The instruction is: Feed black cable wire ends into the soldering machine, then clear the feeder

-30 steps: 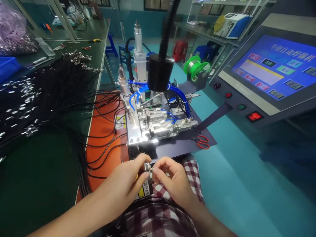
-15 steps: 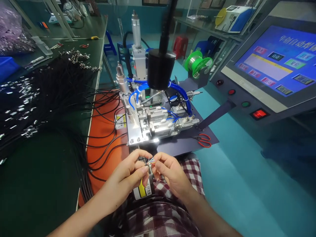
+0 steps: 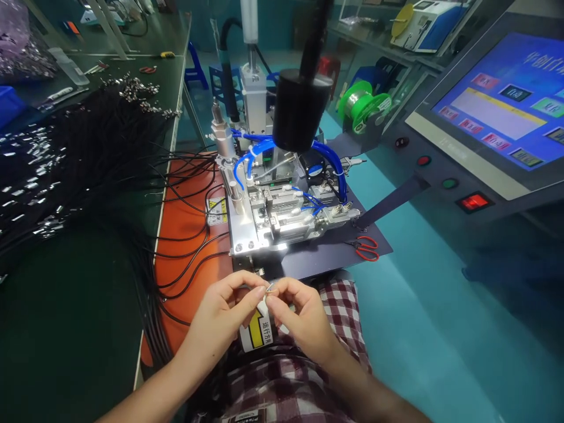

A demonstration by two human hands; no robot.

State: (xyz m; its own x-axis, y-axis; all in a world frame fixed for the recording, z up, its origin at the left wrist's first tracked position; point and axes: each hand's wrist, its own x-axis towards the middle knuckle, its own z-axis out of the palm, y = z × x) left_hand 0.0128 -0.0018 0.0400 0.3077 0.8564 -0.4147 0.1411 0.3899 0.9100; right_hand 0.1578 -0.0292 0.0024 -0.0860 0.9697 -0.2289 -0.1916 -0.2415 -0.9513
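In front of the silver machine [image 3: 294, 228], my left hand [image 3: 222, 314] and my right hand [image 3: 304, 317] meet fingertip to fingertip. Between them shows a small bunch of thin coloured wires [image 3: 269, 288]. My left thumb and forefinger are closed on one end of the bunch, and my right thumb and forefinger pinch the other. Most of the wires are hidden by the fingers. Below the hands is a white label with a yellow arrow [image 3: 256, 332], partly covered by them.
Black cables [image 3: 194, 258] run from a big bundle [image 3: 79, 153] on the left bench over an orange surface [image 3: 176, 223]. Red-handled scissors [image 3: 366, 249] lie on the machine's base plate. A green spool [image 3: 363, 106] and a touch screen [image 3: 506, 100] stand at the right.
The fanned-out coloured wires are now mostly covered, as my right fingers have closed in on them. A silver rod at the machine's back stands higher. The view has shifted slightly.
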